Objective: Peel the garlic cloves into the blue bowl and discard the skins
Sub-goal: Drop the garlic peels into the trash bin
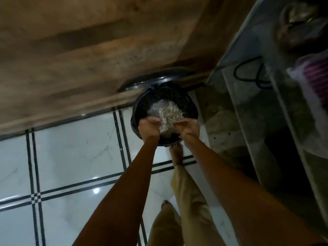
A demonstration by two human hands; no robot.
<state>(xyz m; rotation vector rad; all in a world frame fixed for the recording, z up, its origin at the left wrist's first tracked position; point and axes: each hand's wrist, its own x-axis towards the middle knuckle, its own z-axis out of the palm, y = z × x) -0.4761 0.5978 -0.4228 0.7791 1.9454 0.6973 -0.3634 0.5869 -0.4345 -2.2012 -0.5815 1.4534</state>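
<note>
Both arms reach down over a black bin (141, 105) standing on the tiled floor (71, 153). The pale garlic skins (169, 114) spill into the bin from between the left hand (148, 129) and the right hand (189, 128), just beyond the fingers (155, 120). Both hands' fingers curl inward, perhaps round a shiny dish, but in the blur I cannot tell what they grasp.

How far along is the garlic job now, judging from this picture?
The peeling looks done: a heap of dry skins is between the left hand and right hand. In hand: both tip it over the open black bin. Left: letting the last skins fall. The blue bowl is out of view.
</note>
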